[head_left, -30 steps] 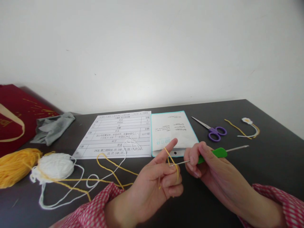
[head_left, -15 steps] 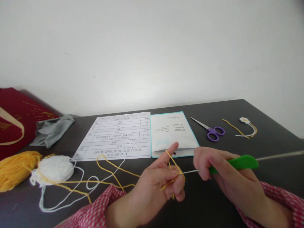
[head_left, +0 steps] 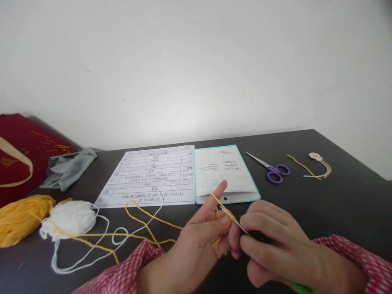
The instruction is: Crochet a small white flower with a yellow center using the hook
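Observation:
My left hand pinches yellow yarn between thumb and fingers, and its raised index finger carries a strand of it. My right hand is closed round a crochet hook with a green handle, mostly hidden by the fingers. The hook's thin metal shaft passes through the yarn at my left fingertips, and its tip lies just under the index finger's strand. From my left hand the yarn runs back across the table towards a yellow skein at the left.
Beside the yellow skein sits a white yarn ball with loose strands. A printed sheet and a teal-edged packet lie behind my hands. Purple scissors and a small crocheted flower are at the right, a red bag far left.
My right hand has turned and moved closer to my left hand, slanting the hook with its tip pointing up and left. The green handle now dips below the right hand.

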`<state>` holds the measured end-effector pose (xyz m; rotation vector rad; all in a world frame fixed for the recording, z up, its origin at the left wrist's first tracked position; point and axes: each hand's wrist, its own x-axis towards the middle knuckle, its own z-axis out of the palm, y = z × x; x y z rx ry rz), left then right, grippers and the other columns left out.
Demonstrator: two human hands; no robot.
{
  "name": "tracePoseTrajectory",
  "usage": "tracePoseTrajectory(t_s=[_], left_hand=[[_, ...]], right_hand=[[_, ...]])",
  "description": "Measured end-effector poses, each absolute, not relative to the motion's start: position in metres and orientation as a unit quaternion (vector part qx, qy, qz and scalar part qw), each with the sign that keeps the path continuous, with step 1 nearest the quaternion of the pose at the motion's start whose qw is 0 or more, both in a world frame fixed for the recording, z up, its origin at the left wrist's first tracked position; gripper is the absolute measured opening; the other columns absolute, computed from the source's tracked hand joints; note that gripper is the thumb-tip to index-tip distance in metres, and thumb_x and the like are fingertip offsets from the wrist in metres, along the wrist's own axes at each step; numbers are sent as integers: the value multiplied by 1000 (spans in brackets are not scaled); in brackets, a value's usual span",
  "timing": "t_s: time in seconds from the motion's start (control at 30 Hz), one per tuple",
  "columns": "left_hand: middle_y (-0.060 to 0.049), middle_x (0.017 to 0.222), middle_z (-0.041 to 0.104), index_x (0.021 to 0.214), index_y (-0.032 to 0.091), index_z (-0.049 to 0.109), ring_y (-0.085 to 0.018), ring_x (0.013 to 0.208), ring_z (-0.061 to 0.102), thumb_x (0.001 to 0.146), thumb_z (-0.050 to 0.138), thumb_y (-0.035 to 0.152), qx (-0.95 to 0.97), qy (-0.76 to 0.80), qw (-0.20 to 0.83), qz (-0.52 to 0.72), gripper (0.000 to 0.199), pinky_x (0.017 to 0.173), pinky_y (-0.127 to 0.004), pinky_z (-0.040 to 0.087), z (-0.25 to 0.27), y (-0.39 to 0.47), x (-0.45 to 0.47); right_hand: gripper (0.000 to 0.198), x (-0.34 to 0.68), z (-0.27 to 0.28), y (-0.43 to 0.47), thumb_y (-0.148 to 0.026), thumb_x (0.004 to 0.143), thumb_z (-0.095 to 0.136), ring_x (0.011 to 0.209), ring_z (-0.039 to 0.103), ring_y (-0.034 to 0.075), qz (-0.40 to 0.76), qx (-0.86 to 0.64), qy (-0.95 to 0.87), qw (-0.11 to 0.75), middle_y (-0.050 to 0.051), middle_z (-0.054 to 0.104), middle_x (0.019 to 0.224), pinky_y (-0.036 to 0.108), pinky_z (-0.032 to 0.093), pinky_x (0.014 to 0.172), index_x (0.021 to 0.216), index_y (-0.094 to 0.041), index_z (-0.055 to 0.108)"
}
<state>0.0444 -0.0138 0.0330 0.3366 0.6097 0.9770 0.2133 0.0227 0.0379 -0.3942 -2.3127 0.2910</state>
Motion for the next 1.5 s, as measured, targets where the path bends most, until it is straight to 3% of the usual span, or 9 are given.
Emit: tracePoseTrajectory(t_s=[0.13,0.47,0.7,0.87,1.1,1.27,1.5], left_hand=[[3,66,60,148,24,32,-8,57,53,90,53,8,149,277,829,462,64,58,-21,39,34,-15,44],[2,61,59,151,21,21,-10,55,51,88,54,9,173,306,820,451,73,58,-24,38,36,-15,46],[3,60,57,149,15,28,-9,55,49,86,57,12,190,331,813,440,69,58,-23,39,36,-15,44],[3,55,55,139,13,45,-9,50,45,84,59,17,227,381,799,407,57,50,-23,36,35,-12,43],[7,54,44,127,11,57,-6,46,34,85,58,15,209,366,800,427,42,51,-22,35,32,-12,43],[7,56,47,137,13,47,-6,48,35,87,57,14,204,336,794,463,52,52,-23,36,30,-13,45],[5,59,52,150,15,23,-8,53,43,89,54,15,201,336,781,486,68,58,-24,37,30,-13,47]], right_hand=[[36,212,34,21,-33,99,45,57,56,13,33,-167,-917,360,3,67,66,29,46,56,68,-19,57],[37,215,46,23,-38,102,34,55,55,13,169,-150,-897,381,2,63,63,28,46,51,76,-21,55],[35,216,44,22,-27,102,35,53,52,14,137,-164,-905,367,3,61,59,29,41,48,74,-20,55],[38,223,44,18,-28,102,32,52,51,14,255,-222,-854,395,0,54,55,28,42,50,68,-22,50],[50,212,27,23,-44,97,45,54,40,14,606,-338,-530,487,-2,43,52,29,32,51,53,-21,52],[45,202,24,25,-50,91,54,56,36,14,717,-329,-403,464,-2,43,56,28,31,53,56,-21,57],[43,202,18,18,-53,92,51,61,41,15,692,-327,-436,474,-2,49,65,27,35,56,63,-22,60]])
